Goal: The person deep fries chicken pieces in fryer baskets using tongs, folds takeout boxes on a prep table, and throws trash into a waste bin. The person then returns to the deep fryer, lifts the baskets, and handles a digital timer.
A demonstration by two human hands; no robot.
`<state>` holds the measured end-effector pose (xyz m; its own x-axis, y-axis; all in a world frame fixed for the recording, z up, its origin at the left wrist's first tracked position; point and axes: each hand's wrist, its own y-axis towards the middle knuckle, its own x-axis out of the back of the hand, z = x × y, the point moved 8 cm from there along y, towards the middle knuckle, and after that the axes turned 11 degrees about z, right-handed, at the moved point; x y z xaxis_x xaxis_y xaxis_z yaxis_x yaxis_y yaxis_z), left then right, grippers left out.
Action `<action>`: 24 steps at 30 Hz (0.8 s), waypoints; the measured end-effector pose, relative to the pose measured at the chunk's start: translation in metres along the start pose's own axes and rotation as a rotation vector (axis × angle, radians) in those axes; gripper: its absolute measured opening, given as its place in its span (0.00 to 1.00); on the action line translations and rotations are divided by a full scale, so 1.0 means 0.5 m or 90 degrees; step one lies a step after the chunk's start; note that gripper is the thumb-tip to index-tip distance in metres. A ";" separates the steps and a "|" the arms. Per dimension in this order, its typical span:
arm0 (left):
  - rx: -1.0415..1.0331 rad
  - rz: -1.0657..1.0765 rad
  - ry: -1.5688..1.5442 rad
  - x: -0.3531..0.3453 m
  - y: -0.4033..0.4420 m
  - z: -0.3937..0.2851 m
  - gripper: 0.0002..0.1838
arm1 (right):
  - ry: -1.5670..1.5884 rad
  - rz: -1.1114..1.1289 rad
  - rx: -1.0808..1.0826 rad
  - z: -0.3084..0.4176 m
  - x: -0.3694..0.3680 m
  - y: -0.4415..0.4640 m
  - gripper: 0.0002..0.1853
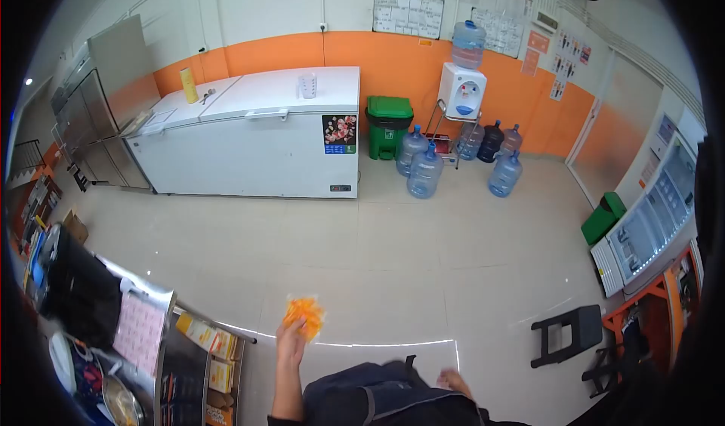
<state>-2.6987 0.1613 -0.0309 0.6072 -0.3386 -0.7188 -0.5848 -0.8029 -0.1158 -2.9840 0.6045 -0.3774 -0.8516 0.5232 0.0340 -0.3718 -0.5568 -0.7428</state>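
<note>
A clear bag of orange pieces [306, 316] is in my left hand [291, 338], raised in front of me over the floor, with the fingers closed on its lower left side. My right hand [455, 381] is low at the right of my body, near a dark blue bag or garment [362, 396] at my front. It is small and blurred, and its fingers cannot be made out clearly.
A metal counter [172, 305] with a pink sheet [140, 328] stands at the left. Ahead are a white chest freezer [249, 154], a green bin [389, 128], a water dispenser [462, 90] and large bottles [425, 173]. A black stool [570, 335] is at the right.
</note>
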 end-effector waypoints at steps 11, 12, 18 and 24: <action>0.036 0.086 -0.076 -0.419 1.059 0.132 0.17 | -0.248 -0.091 -0.236 0.547 0.459 0.657 0.12; 0.040 0.070 -0.075 -0.419 1.124 0.141 0.17 | -0.380 -0.117 -0.156 0.659 0.535 0.767 0.12; 0.072 0.013 -0.046 -0.475 1.589 0.185 0.17 | -0.080 -0.167 0.435 1.773 0.689 1.070 0.13; 0.105 0.090 -0.139 -0.549 2.058 0.322 0.20 | -0.048 -0.169 0.483 2.080 0.672 1.187 0.12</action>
<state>-3.5537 -0.4932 -0.0632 0.3944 -0.3140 -0.8636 -0.7457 -0.6586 -0.1011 -3.8751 -0.2211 -0.1116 -0.7117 0.6699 0.2114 -0.6921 -0.7202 -0.0480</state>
